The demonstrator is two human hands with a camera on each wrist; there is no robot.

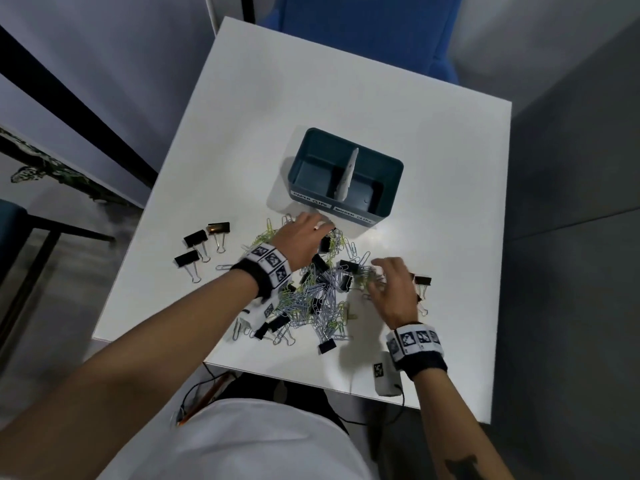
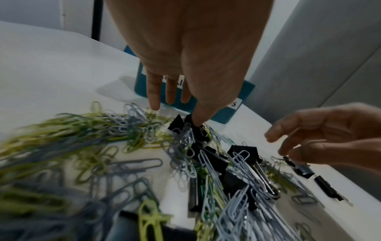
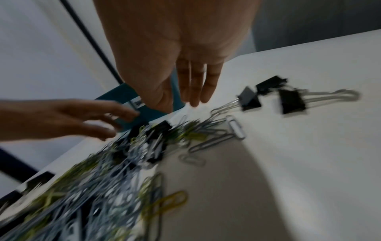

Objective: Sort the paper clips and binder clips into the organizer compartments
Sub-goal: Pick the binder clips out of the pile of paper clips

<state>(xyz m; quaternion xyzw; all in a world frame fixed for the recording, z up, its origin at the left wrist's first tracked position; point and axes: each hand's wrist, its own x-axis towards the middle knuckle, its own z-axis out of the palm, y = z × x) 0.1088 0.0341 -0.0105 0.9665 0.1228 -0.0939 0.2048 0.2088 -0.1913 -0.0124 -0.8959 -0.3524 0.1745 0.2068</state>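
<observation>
A teal two-compartment organizer (image 1: 381, 202) with a white divider stands mid-table, and I see nothing in either compartment. In front of it lies a tangled pile of paper clips (image 1: 322, 303) mixed with black binder clips (image 1: 346, 266). My left hand (image 1: 323, 227) reaches over the pile's far side with straight fingers. Its thumb tip (image 2: 198, 124) touches a black binder clip (image 2: 177, 122). My right hand (image 1: 375, 277) hovers over the pile's right edge with fingers (image 3: 193, 97) spread and holds nothing. Two binder clips (image 3: 291, 101) lie just to its right.
Three binder clips (image 1: 199, 245) lie apart on the table's left. A small white device (image 1: 384, 374) with a cable sits at the table's (image 1: 450, 150) near edge. A blue chair (image 1: 374, 29) stands beyond the far edge. Bare tabletop surrounds the organizer.
</observation>
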